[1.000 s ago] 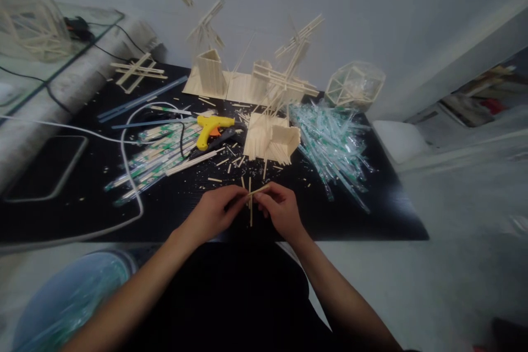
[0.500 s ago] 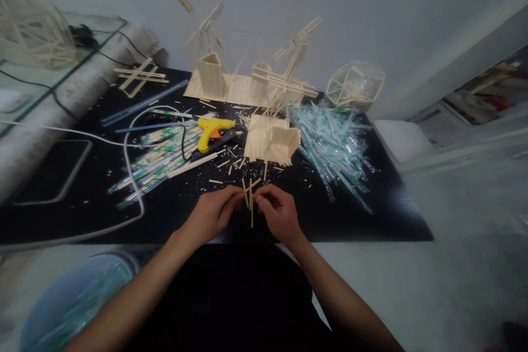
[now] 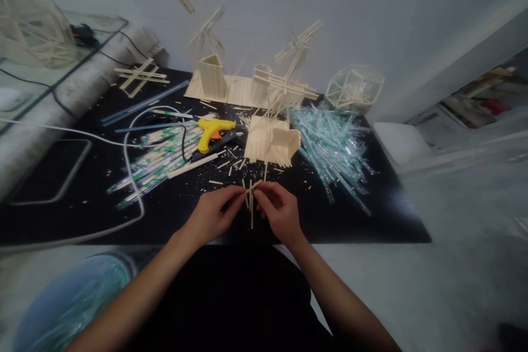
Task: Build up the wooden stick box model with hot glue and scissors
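Near the table's front edge, my left hand [image 3: 218,208] and my right hand [image 3: 279,208] face each other with fingertips closed. Between them is a short diagonal wooden stick [image 3: 252,187], one end in each hand's pinch. It crosses over a couple of upright-pointing wooden sticks [image 3: 251,215]; whether they are joined to it I cannot tell. Just beyond my hands stands a wooden-stick model base with a small walled box [image 3: 284,143] on it. A yellow glue gun [image 3: 211,133] lies to the left of that base.
Wrapped chopsticks [image 3: 160,159] lie on the left, and a pile of clear-green plastic wrappers [image 3: 334,146] on the right. Stick-built windmill models [image 3: 212,80] stand at the back beside a glass polyhedron [image 3: 355,88]. A white cable [image 3: 128,170] loops over the black table [image 3: 396,214]. Below left is a bucket [image 3: 45,297].
My fingers have shifted slightly along the diagonal stick, with the left fingertips a little further right. The sticks stay nearly in place; the view has moved slightly.
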A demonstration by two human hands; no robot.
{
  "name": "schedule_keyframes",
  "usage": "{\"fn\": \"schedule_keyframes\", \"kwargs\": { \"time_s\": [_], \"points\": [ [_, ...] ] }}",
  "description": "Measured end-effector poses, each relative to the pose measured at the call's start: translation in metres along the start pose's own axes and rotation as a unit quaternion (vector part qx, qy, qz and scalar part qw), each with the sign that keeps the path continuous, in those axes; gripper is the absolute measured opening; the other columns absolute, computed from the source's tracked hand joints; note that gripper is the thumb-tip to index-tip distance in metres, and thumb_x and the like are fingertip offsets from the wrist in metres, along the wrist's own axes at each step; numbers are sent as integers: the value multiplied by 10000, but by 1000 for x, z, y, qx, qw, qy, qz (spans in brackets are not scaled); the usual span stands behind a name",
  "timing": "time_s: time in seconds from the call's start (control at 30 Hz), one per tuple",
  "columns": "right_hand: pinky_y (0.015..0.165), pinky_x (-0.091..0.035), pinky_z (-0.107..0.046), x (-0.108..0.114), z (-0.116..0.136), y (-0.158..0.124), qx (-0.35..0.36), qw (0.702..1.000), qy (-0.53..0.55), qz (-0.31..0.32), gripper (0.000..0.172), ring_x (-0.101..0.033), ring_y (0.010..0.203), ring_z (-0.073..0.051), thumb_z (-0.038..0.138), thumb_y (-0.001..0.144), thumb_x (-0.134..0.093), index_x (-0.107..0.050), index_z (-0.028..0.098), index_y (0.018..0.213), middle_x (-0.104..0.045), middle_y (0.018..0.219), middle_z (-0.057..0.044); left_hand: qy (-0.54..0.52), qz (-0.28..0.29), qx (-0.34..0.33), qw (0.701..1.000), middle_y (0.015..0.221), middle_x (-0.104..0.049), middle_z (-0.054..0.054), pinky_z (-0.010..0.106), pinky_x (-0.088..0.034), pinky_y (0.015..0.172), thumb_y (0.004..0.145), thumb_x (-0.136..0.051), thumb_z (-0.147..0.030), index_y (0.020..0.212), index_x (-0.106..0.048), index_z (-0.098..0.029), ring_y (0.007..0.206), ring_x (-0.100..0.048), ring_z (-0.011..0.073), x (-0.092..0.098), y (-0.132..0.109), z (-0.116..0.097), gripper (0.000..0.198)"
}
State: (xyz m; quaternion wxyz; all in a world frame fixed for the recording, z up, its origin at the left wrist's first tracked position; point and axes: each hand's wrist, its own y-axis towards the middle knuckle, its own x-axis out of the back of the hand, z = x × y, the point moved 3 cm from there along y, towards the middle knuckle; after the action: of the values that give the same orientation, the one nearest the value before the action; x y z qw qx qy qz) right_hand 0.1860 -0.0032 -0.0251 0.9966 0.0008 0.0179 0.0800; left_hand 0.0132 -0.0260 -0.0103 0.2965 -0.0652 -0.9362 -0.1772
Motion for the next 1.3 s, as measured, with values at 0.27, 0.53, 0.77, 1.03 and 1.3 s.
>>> {"fn": "schedule_keyframes", "kwargs": {
  "time_s": [0.27, 0.53, 0.77, 1.03, 1.3],
  "points": [
    [476, -469, -207, 3, 2, 1, 17, 999, -35, -4, 179, -561, 512, -101, 352, 913, -689, -755, 188, 942, -631, 621, 17, 18, 24, 9, 999, 798, -723, -3, 223, -460, 612, 963, -564, -231, 951, -702, -192, 666, -647, 117, -1, 0, 1, 144],
    [425, -424, -220, 6, -4, 2, -28, 998, -57, -21, 222, -520, 442, -102, 394, 868, -720, -763, 176, 878, -638, 579, 12, -7, 36, 15, 999, 881, -773, 21, 234, -494, 646, 980, -573, -265, 1021, -728, -200, 708, -684, 132, -2, 1, 4, 173],
    [401, -392, -207, 8, -6, 6, -47, 998, -33, 0, 223, -529, 450, -94, 397, 832, -748, -738, 174, 825, -714, 680, -19, 0, 62, 34, 998, 763, -713, -17, 214, -419, 597, 970, -574, -259, 928, -727, -191, 624, -602, 104, -6, 3, 7, 173],
    [409, -408, -203, 7, -6, 5, -39, 999, -36, 9, 231, -553, 477, -100, 401, 837, -749, -719, 173, 816, -713, 691, -25, 17, 82, 32, 996, 685, -600, -30, 217, -379, 583, 1000, -531, -275, 821, -668, -176, 603, -538, 100, -11, 4, 7, 246],
    [445, -457, -210, 4, -4, 4, -26, 999, -28, -24, 244, -582, 508, -107, 420, 873, -713, -683, 178, 878, -710, 721, -25, 42, 82, -16, 996, 1041, -728, 62, 323, -540, 804, 1058, -428, -288, 1176, -642, -213, 909, -695, 185, -15, 2, 5, 256]
  ]
}}
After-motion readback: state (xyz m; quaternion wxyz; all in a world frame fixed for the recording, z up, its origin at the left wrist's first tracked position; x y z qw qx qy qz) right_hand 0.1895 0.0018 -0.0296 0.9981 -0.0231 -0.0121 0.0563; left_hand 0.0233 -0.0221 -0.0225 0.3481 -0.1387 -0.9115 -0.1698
